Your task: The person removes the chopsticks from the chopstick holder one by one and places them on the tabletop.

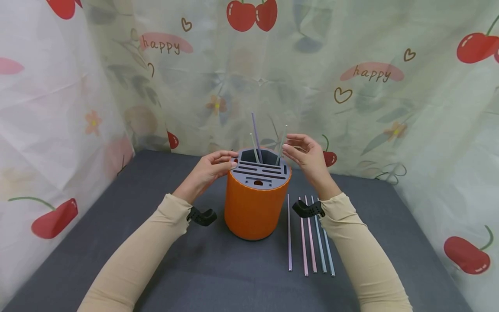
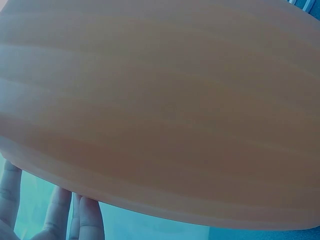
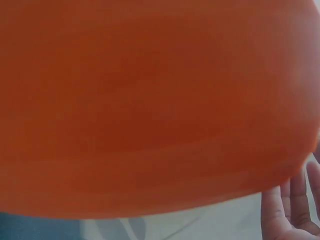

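Note:
A round orange holder [image 1: 253, 212] stands upright on the table, its grey slotted top [image 1: 259, 173] facing up. My left hand [image 1: 210, 167] touches the rim on the left, thumb at the top edge; its straight fingers show past the orange wall in the left wrist view. A purple chopstick [image 1: 255, 134] and a pale green chopstick [image 1: 254, 145] lean in the rear opening. Another pale green chopstick [image 1: 282, 143] stands at its right side. My right hand [image 1: 308, 154] has its loosely extended fingertips right beside that one. Orange wall fills most of the right wrist view.
Right of the holder, a purple chopstick [image 1: 289, 242], pink chopsticks [image 1: 312, 247] and blue chopsticks [image 1: 321, 249] lie side by side, partly under my right forearm. The dark table [image 1: 218, 281] backs onto a printed curtain [image 1: 249, 78], which also hangs at both sides.

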The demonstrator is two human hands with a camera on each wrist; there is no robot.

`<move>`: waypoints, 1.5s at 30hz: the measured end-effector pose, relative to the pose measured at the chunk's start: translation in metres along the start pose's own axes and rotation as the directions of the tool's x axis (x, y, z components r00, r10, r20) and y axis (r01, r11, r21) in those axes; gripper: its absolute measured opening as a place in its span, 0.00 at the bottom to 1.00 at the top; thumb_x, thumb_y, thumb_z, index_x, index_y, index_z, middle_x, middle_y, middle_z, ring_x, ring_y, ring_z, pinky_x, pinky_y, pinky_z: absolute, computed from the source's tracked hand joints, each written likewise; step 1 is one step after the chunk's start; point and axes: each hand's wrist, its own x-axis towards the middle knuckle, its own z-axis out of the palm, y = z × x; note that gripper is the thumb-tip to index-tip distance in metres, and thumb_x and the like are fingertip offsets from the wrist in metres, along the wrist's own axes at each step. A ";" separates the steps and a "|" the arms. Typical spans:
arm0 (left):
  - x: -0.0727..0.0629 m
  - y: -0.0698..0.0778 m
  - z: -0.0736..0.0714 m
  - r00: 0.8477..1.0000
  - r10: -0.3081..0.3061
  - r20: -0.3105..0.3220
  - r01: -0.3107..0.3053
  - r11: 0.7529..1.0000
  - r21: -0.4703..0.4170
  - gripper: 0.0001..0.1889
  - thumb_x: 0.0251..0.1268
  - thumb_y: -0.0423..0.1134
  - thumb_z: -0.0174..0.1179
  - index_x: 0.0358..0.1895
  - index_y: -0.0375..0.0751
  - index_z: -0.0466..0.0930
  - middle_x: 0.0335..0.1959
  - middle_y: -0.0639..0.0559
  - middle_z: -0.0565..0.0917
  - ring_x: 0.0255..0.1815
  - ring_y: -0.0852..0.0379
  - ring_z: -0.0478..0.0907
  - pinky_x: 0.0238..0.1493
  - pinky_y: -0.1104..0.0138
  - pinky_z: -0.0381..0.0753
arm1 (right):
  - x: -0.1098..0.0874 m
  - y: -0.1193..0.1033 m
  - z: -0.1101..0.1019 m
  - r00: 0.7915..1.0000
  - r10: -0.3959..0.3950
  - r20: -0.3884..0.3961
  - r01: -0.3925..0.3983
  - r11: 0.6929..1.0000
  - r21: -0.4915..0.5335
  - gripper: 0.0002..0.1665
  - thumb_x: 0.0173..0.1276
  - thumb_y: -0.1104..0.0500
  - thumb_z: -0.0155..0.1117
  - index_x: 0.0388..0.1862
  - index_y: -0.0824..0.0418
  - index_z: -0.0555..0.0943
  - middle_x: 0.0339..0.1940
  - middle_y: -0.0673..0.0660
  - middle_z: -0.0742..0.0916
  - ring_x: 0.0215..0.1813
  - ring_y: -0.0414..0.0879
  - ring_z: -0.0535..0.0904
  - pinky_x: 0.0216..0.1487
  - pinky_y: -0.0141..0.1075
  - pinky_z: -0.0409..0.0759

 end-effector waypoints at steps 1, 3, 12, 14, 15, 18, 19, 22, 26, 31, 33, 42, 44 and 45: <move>0.000 0.000 0.000 1.000 -0.001 -0.001 0.001 1.000 -0.001 0.19 0.65 0.36 0.63 0.59 0.41 0.76 0.51 0.51 0.77 0.54 0.54 0.75 0.64 0.59 0.72 | 0.001 0.001 0.001 1.000 0.007 0.001 -0.007 1.000 -0.003 0.18 0.65 0.68 0.65 0.52 0.59 0.78 0.42 0.51 0.80 0.48 0.42 0.80 0.52 0.33 0.82; 0.001 0.000 0.001 1.000 -0.001 -0.001 0.001 1.000 -0.005 0.19 0.65 0.36 0.63 0.59 0.41 0.76 0.51 0.51 0.77 0.54 0.54 0.75 0.64 0.59 0.72 | 0.002 0.002 0.003 1.000 0.019 0.000 -0.019 1.000 -0.017 0.19 0.64 0.68 0.65 0.54 0.62 0.77 0.42 0.51 0.81 0.47 0.40 0.81 0.51 0.32 0.82; 0.001 0.000 0.000 1.000 0.002 -0.003 -0.002 1.000 0.003 0.19 0.65 0.36 0.63 0.58 0.41 0.77 0.51 0.50 0.77 0.53 0.54 0.75 0.64 0.59 0.72 | 0.004 0.004 0.004 0.999 0.035 0.004 -0.035 0.997 -0.071 0.19 0.63 0.69 0.66 0.52 0.68 0.75 0.40 0.47 0.81 0.45 0.38 0.80 0.46 0.26 0.81; 0.001 -0.001 0.000 1.000 0.001 -0.002 -0.001 1.000 0.004 0.19 0.65 0.36 0.63 0.59 0.41 0.76 0.51 0.50 0.76 0.53 0.54 0.75 0.64 0.59 0.72 | 0.004 0.004 0.004 1.000 0.029 0.008 -0.028 0.996 -0.083 0.18 0.63 0.69 0.66 0.51 0.69 0.75 0.38 0.46 0.81 0.45 0.37 0.80 0.46 0.26 0.81; 0.000 0.000 0.000 1.000 0.001 -0.002 -0.001 1.000 0.005 0.19 0.65 0.36 0.62 0.59 0.41 0.76 0.51 0.50 0.76 0.53 0.54 0.75 0.65 0.58 0.71 | 0.004 0.003 0.004 1.000 0.027 0.011 -0.026 0.996 -0.088 0.18 0.63 0.69 0.66 0.51 0.70 0.75 0.38 0.46 0.82 0.45 0.37 0.80 0.46 0.26 0.81; 0.000 -0.001 0.000 1.000 0.002 0.002 -0.002 1.000 0.003 0.20 0.65 0.36 0.62 0.60 0.40 0.76 0.52 0.49 0.76 0.54 0.54 0.75 0.65 0.58 0.71 | 0.003 0.004 0.004 1.000 0.020 0.012 -0.018 0.994 -0.109 0.18 0.63 0.68 0.67 0.51 0.70 0.75 0.37 0.46 0.82 0.44 0.37 0.80 0.46 0.27 0.81; 0.000 -0.001 0.000 1.000 0.003 0.004 -0.003 1.000 0.002 0.20 0.65 0.36 0.62 0.60 0.40 0.76 0.52 0.49 0.76 0.54 0.54 0.75 0.65 0.58 0.71 | 0.003 0.004 0.003 1.000 0.016 0.012 -0.015 0.993 -0.118 0.17 0.63 0.67 0.67 0.50 0.69 0.76 0.37 0.46 0.82 0.44 0.37 0.80 0.45 0.27 0.81; 0.000 -0.001 0.000 1.000 0.006 0.011 -0.006 1.000 -0.002 0.20 0.65 0.36 0.63 0.60 0.40 0.76 0.52 0.49 0.76 0.54 0.53 0.75 0.66 0.58 0.71 | 0.001 0.002 0.003 1.000 -0.003 0.004 0.004 0.991 -0.132 0.14 0.63 0.67 0.68 0.47 0.66 0.77 0.36 0.46 0.82 0.44 0.37 0.81 0.45 0.27 0.81; 0.000 -0.001 0.000 1.000 0.007 0.009 -0.007 1.000 -0.004 0.19 0.65 0.36 0.63 0.59 0.41 0.77 0.52 0.49 0.77 0.55 0.53 0.75 0.65 0.58 0.71 | -0.001 -0.009 0.004 0.998 -0.058 -0.018 0.057 0.997 -0.045 0.11 0.61 0.70 0.68 0.42 0.62 0.79 0.34 0.46 0.83 0.42 0.37 0.81 0.45 0.28 0.82; 0.000 -0.002 -0.001 1.000 0.002 0.008 -0.002 1.000 0.001 0.17 0.65 0.36 0.62 0.57 0.43 0.77 0.53 0.49 0.76 0.56 0.53 0.75 0.65 0.58 0.71 | -0.002 -0.036 0.002 0.978 -0.194 -0.073 0.202 0.972 0.118 0.14 0.60 0.76 0.65 0.36 0.58 0.82 0.32 0.49 0.84 0.37 0.39 0.82 0.44 0.30 0.84; 0.000 -0.002 -0.001 1.000 0.001 0.008 -0.001 1.000 0.000 0.17 0.65 0.36 0.62 0.57 0.43 0.77 0.54 0.48 0.76 0.56 0.53 0.75 0.65 0.58 0.71 | -0.004 -0.050 -0.001 0.960 -0.254 -0.115 0.271 0.946 0.177 0.15 0.60 0.78 0.63 0.35 0.58 0.82 0.32 0.50 0.85 0.35 0.40 0.83 0.43 0.31 0.84; 0.000 -0.002 0.000 1.000 -0.001 0.009 0.001 1.000 0.003 0.17 0.66 0.36 0.62 0.57 0.43 0.77 0.53 0.49 0.77 0.56 0.53 0.75 0.66 0.58 0.71 | -0.012 -0.098 -0.043 0.859 -0.350 -0.374 0.493 0.763 0.418 0.13 0.55 0.81 0.65 0.39 0.72 0.79 0.32 0.61 0.80 0.32 0.49 0.82 0.39 0.35 0.85; 0.000 -0.001 0.000 1.000 -0.001 0.006 0.001 1.000 -0.001 0.17 0.65 0.36 0.62 0.57 0.43 0.77 0.52 0.49 0.77 0.55 0.53 0.75 0.66 0.58 0.71 | -0.013 -0.099 -0.056 0.851 -0.327 -0.410 0.492 0.768 0.409 0.15 0.54 0.80 0.66 0.41 0.72 0.78 0.32 0.61 0.80 0.31 0.49 0.82 0.36 0.35 0.85; -0.001 -0.001 0.000 1.000 -0.001 0.006 0.001 1.000 -0.001 0.18 0.65 0.36 0.62 0.58 0.43 0.77 0.51 0.50 0.77 0.54 0.54 0.75 0.65 0.59 0.71 | -0.014 -0.098 -0.062 0.854 -0.305 -0.421 0.479 0.777 0.409 0.17 0.54 0.81 0.66 0.42 0.72 0.78 0.32 0.60 0.81 0.31 0.49 0.82 0.35 0.34 0.85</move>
